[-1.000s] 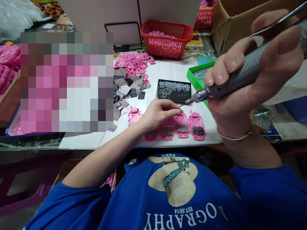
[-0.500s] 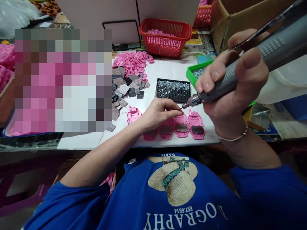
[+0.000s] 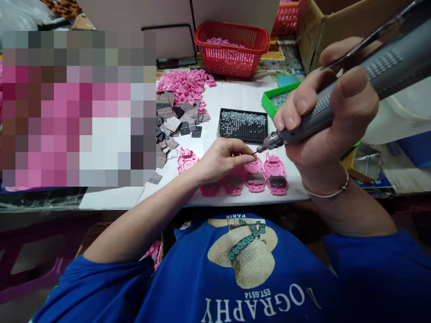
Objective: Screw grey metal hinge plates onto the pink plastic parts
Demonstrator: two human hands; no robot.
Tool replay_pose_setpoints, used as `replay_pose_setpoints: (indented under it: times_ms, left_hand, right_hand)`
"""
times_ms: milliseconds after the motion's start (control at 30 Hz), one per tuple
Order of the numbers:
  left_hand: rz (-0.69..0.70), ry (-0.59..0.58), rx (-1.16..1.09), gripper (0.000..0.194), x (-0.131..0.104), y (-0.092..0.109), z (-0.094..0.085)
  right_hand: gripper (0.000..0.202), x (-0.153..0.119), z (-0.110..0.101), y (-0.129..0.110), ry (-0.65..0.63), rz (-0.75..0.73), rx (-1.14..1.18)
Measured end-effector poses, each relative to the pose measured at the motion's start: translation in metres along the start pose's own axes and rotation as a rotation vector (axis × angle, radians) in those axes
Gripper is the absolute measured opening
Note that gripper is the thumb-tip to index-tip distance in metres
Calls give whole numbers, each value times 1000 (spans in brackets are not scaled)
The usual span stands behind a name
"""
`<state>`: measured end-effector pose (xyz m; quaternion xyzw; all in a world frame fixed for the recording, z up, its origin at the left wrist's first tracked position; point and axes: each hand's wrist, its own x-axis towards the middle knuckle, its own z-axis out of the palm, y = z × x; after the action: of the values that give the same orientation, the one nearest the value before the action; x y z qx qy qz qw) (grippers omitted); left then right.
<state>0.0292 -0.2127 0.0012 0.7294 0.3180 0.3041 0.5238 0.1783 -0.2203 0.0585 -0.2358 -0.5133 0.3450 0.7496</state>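
In the head view my right hand (image 3: 343, 107) is wrapped round a grey electric screwdriver (image 3: 384, 67), whose bit points down and left. The fingers of my left hand (image 3: 224, 157) are pinched together right by the bit's tip; whatever lies between them is too small to make out. Beneath and beside my left hand, several pink plastic casings (image 3: 275, 167) lie in a row, with flat grey plates (image 3: 277, 181) on their near halves. My left hand partly hides the middle casings. Just beyond it sits a black perforated tray (image 3: 242, 134) with silver screws (image 3: 244, 118) in it.
A pile of grey plates (image 3: 173, 124) and a heap of small pink parts (image 3: 183, 85) lie to the left. Behind stands a red basket (image 3: 232, 60). A green tray (image 3: 268, 104) of screws and a cardboard box (image 3: 323, 33) are at the right. The left is pixelated.
The camera view has shifted very slightly. Both hands keep the same pose, with the bit's tip still at my left fingertips.
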Motion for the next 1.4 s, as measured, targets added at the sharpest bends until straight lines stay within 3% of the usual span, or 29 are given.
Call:
replay_pose_setpoints:
  times_ms: [167,367,567,1133,1400]
  left_hand:
    - [101,-55,145,14,-2,-3,-1]
    - [319,144,686,27,-22,-5,10]
    - [432,3,1015,31,-41,-4,35]
    - [436,-39,1120,37,-44,-13,43]
    - [369,-152,1096,27,-43,-12,42]
  right_hand:
    - [22,0,-4,0,-56,9,42]
    - [25,-7,-13,12,2,35,31]
    - [25,-13,-28,23,-54,58,-79]
    - [31,-17,-30,31,-55,96,-151]
    - [23,-24,-27,31,-133,122,-67]
